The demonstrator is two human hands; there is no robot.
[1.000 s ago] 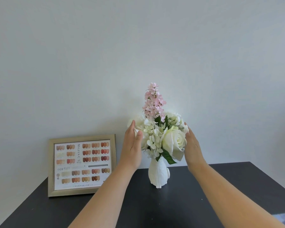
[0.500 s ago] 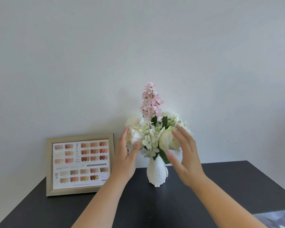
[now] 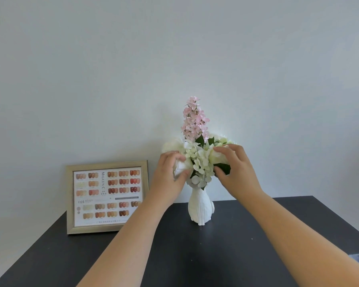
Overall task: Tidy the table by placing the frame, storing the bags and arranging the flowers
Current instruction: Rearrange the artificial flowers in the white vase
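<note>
A matt black worktop (image 3: 195, 255) carries a ribbed white vase (image 3: 200, 206) of white and pale-green flowers (image 3: 201, 162) with dark green leaves under a pink spike (image 3: 194, 121), beside a brushed-gold frame (image 3: 69, 199) showing rows of beige, brown and red nail swatches.

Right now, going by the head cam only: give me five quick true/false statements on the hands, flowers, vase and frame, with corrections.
1. The white ribbed ceramic vase lies on its side on the dark table. False: it stands upright.
2. Both hands are at the white flower cluster: the left hand on a white bloom, the right hand on the blooms and a green leaf. True.
3. The gold-coloured picture frame stands to the right of the vase. False: it stands to the left, at the wall.
4. The tall pink flower spike rises above the white blooms, with no hand on it. True.
5. The frame holds a landscape photo. False: it shows a chart of nail colour swatches.
</note>
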